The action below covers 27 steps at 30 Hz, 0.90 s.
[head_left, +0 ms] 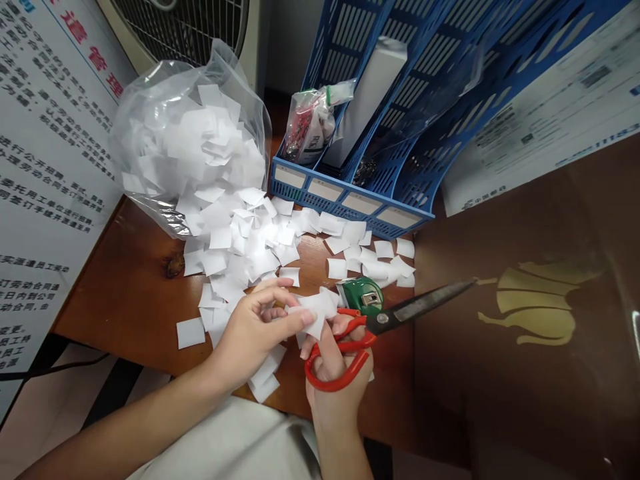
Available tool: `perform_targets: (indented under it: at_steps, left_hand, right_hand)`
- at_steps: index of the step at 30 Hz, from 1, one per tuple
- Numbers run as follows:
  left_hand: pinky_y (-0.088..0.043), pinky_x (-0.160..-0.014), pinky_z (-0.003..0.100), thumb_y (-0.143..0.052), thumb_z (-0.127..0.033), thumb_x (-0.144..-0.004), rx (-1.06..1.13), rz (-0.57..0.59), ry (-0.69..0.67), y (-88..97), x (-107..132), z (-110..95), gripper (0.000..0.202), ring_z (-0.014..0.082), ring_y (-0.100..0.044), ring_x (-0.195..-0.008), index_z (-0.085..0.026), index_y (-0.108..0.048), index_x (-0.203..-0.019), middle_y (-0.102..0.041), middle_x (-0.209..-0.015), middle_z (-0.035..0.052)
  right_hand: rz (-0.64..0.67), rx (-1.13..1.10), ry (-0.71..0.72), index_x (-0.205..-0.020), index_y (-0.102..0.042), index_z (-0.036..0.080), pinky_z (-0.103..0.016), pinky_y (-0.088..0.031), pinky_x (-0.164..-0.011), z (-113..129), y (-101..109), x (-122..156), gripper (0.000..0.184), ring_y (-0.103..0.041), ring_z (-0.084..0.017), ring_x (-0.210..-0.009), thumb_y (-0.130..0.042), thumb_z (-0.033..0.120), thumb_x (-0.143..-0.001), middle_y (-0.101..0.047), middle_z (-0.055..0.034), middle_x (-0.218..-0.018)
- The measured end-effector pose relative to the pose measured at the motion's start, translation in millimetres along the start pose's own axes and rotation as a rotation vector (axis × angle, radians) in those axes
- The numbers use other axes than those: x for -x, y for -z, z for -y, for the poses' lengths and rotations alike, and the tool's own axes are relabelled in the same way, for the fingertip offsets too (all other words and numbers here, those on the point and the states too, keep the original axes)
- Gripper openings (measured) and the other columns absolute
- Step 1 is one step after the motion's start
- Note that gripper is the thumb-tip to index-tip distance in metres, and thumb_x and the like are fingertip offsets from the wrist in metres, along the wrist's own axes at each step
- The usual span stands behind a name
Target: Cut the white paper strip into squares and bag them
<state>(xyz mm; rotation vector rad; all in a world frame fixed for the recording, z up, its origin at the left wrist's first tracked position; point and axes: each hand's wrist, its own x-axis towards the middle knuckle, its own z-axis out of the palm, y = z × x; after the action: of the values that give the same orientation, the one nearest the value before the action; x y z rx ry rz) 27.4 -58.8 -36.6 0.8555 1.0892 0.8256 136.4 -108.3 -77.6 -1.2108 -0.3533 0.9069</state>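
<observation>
Between the thumb and fingers of my left hand (255, 327) are pinched a few small white paper pieces (316, 312). My right hand (340, 373) is closed round the red handles of a pair of scissors (345, 383), whose dark blades lie together and point right. Its fingertips are close under the paper pieces; whether they touch them I cannot tell. Just beyond the scissors, a green tape measure (361, 295) rests on the table. A heap of cut paper pieces (250, 233) spreads over the tabletop beyond my left hand.
A clear plastic bag (145, 133) full of paper pieces lies open at the back left. Behind the heap stands a blue file rack (350, 200) holding a white box (373, 93) and a small bag (310, 127). A brown panel (450, 373) bounds the right side.
</observation>
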Motion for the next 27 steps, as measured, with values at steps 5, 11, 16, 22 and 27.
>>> perform_targets:
  at_steps: [5,11,16,22,27]
  left_hand:
    - [-0.052,-0.068,0.027,-0.082,-0.037,-0.084,0.268,0.113,0.106,-14.6,0.1,5.2,0.028,0.0089,-0.062,-0.062,-0.017,-0.062,-0.085,-0.07,-0.099,0.0038]
    - [-0.044,-0.059,0.017,-0.086,-0.033,-0.08,0.275,-0.036,0.038,-19.4,-8.1,13.7,0.036,0.0061,-0.053,-0.063,-0.016,-0.055,-0.077,-0.055,-0.071,-0.0044]
    - [-0.048,-0.07,0.017,-0.09,-0.029,-0.075,0.258,-0.071,-0.027,-18.7,-13.3,15.8,0.039,0.0063,-0.055,-0.073,-0.017,-0.054,-0.083,-0.058,-0.079,-0.0049]
    - [-0.05,-0.073,0.018,-0.087,-0.037,-0.079,0.133,0.035,0.172,-7.8,-12.7,6.7,0.041,0.0085,-0.062,-0.077,-0.013,-0.073,-0.108,-0.072,-0.088,0.0026]
    - [-0.048,-0.066,0.015,-0.09,-0.028,-0.075,0.065,-0.022,0.151,2.4,-10.2,-2.9,0.038,0.0058,-0.059,-0.064,-0.016,-0.074,-0.107,-0.066,-0.067,-0.0052]
  right_hand:
    - [-0.053,-0.056,0.014,-0.075,-0.046,0.019,-0.018,-0.044,-0.038,2.6,-3.3,-0.2,0.043,-0.052,-0.004,-0.045,-0.086,0.034,-0.077,-0.048,0.0084,-0.075]
    - [-0.074,-0.052,-0.016,-0.076,-0.048,0.019,-0.019,-0.047,-0.042,3.3,-4.2,-0.9,0.04,-0.053,-0.005,-0.044,-0.084,0.035,-0.079,-0.049,0.0085,-0.072]
    - [-0.032,0.02,-0.008,-0.076,-0.045,0.019,-0.019,-0.042,-0.04,7.1,-5.6,-1.0,0.043,-0.052,-0.005,-0.039,-0.085,0.033,-0.079,-0.05,0.0093,-0.071]
    - [-0.06,0.019,-0.023,-0.076,-0.044,0.019,-0.019,-0.042,-0.041,10.4,-7.9,-1.5,0.044,-0.051,-0.005,-0.04,-0.087,0.031,-0.077,-0.05,0.0095,-0.069]
    - [-0.053,0.032,-0.062,-0.073,-0.045,0.019,-0.021,-0.041,-0.043,12.3,-7.0,-1.3,0.047,-0.051,-0.006,-0.04,-0.09,0.033,-0.073,-0.049,0.0097,-0.064]
